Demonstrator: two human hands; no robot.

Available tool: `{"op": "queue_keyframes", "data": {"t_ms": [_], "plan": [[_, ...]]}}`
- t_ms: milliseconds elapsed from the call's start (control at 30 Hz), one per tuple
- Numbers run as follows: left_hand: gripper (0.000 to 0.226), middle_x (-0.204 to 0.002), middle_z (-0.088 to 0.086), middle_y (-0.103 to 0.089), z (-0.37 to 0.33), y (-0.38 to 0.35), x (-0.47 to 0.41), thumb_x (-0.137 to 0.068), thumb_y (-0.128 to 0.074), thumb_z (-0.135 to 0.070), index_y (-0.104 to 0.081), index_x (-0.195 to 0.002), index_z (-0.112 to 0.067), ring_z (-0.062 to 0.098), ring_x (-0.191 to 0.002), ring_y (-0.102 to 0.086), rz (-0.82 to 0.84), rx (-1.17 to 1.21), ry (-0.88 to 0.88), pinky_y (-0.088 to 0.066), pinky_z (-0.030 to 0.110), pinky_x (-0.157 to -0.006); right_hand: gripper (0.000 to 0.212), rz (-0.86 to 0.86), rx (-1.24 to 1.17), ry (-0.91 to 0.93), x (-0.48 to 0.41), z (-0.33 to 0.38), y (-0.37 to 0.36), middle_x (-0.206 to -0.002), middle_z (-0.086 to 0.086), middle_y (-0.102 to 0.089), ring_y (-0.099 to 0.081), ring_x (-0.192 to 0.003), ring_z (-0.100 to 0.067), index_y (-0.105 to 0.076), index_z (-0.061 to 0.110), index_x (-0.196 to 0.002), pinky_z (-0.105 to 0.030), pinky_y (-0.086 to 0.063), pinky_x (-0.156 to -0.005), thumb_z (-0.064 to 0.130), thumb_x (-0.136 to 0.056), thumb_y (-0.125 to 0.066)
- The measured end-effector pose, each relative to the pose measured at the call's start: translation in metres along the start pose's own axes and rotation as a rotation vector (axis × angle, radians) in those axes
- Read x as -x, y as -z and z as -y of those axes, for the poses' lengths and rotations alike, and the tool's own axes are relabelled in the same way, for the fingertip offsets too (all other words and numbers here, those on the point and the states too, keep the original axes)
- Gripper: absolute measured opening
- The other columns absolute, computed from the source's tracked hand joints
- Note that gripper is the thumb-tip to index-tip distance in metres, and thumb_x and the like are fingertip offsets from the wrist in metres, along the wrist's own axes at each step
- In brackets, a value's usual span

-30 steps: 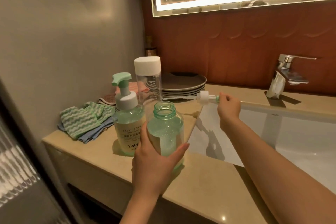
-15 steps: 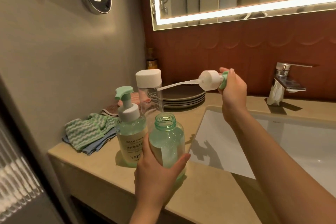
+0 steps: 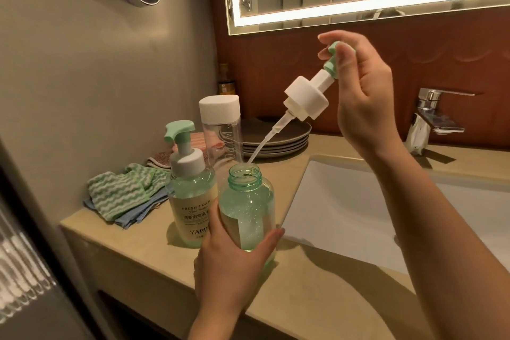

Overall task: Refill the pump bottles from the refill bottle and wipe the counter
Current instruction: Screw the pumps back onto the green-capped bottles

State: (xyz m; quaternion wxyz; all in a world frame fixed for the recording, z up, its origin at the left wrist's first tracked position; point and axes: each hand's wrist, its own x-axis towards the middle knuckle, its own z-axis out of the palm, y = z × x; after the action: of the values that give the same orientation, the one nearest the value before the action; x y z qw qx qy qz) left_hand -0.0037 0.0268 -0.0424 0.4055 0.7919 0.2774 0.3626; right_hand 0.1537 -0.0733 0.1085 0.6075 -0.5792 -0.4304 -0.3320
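Left hand (image 3: 229,259) fingers wrapped round open pump bottle (image 3: 247,201), partly full, at counter (image 3: 303,292) front. Right hand (image 3: 361,96) fingertips pinch pump head (image 3: 306,101) by its green nozzle, tube tip in bottle mouth. 2nd pump bottle (image 3: 190,196) capped, just beside. Refill bottle (image 3: 220,130) behind, lidded. Cloths (image 3: 124,193) lie far left: probably recapping 1, wipe not done.

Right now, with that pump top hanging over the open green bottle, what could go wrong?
The white pump head with its green nozzle, pinched by the right hand, is tilted, and its thin tube only reaches the mouth of the open green-tinted clear bottle; it could snag on the rim or drip onto the beige counter. The left hand grips that bottle beside the white sink and a second capped green pump bottle; a hard push might topple one.
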Motion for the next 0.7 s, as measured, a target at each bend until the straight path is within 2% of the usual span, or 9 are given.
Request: {"op": "queue_keyframes", "data": {"t_ms": [67,167,300,367,500,600,700], "plan": [[0.11,-0.109,-0.016,-0.043,0.001,0.0,0.001,-0.042,-0.057,-0.079,-0.022,-0.137,-0.039,0.02,-0.113,-0.049,-0.001,0.001,-0.006,-0.043,0.04,-0.096,0.033,0.04,0.029,0.032,0.0,0.005,0.0,-0.109,-0.003,-0.059,-0.057,-0.099,-0.009,-0.055,0.006,-0.12,-0.015,-0.046,-0.08,0.021,-0.1,-0.034],[0.107,-0.107,-0.017,-0.044,0.001,0.0,0.001,-0.043,-0.059,-0.078,-0.024,-0.136,-0.039,0.018,-0.109,-0.051,-0.007,-0.002,-0.015,-0.044,0.039,-0.094,0.034,0.097,0.08,0.115,0.002,0.016,-0.004,-0.107,0.0,-0.058,-0.058,-0.1,-0.017,-0.056,0.009,-0.119,-0.028,-0.05,-0.083,0.026,-0.099,-0.034],[0.106,-0.103,-0.016,-0.042,0.001,-0.001,0.0,-0.05,-0.07,-0.068,-0.022,-0.139,-0.036,0.023,-0.109,-0.052,-0.01,-0.024,-0.021,-0.045,0.038,-0.09,0.033,0.143,0.093,0.231,0.009,0.031,-0.014,-0.104,0.007,-0.056,-0.057,-0.096,-0.017,-0.058,0.012,-0.117,-0.04,-0.05,-0.081,0.028,-0.097,-0.037],[0.107,-0.103,-0.013,-0.044,0.0,-0.001,0.001,-0.05,-0.068,-0.07,-0.021,-0.14,-0.035,0.026,-0.11,-0.052,-0.002,-0.045,-0.019,-0.045,0.039,-0.089,0.033,0.175,0.099,0.267,0.015,0.034,-0.02,-0.104,0.008,-0.057,-0.057,-0.095,-0.018,-0.061,0.011,-0.117,-0.043,-0.05,-0.08,0.027,-0.097,-0.04],[0.114,-0.122,-0.004,-0.055,-0.001,-0.001,0.001,-0.042,-0.054,-0.082,-0.017,-0.139,-0.037,0.026,-0.112,-0.053,-0.002,-0.052,-0.006,-0.047,0.042,-0.091,0.034,0.226,0.15,0.317,0.025,0.033,-0.033,-0.103,0.01,-0.058,-0.054,-0.094,-0.012,-0.064,0.01,-0.115,-0.04,-0.049,-0.075,0.028,-0.096,-0.042],[0.113,-0.123,-0.004,-0.054,-0.001,0.0,0.001,-0.041,-0.053,-0.084,-0.016,-0.138,-0.038,0.026,-0.112,-0.053,-0.001,-0.056,0.0,-0.047,0.044,-0.091,0.035,0.257,0.187,0.325,0.036,0.031,-0.045,-0.106,0.0,-0.067,-0.054,-0.094,-0.013,-0.065,0.01,-0.115,-0.038,-0.048,-0.075,0.029,-0.095,-0.043],[0.113,-0.119,-0.004,-0.056,-0.002,0.0,0.002,-0.042,-0.051,-0.085,-0.019,-0.138,-0.035,0.027,-0.111,-0.054,-0.011,-0.065,-0.012,-0.047,0.043,-0.09,0.036,0.275,0.143,0.247,0.04,0.031,-0.051,-0.109,0.0,-0.066,-0.055,-0.097,-0.016,-0.062,0.012,-0.119,-0.039,-0.048,-0.077,0.029,-0.096,-0.041]]}}
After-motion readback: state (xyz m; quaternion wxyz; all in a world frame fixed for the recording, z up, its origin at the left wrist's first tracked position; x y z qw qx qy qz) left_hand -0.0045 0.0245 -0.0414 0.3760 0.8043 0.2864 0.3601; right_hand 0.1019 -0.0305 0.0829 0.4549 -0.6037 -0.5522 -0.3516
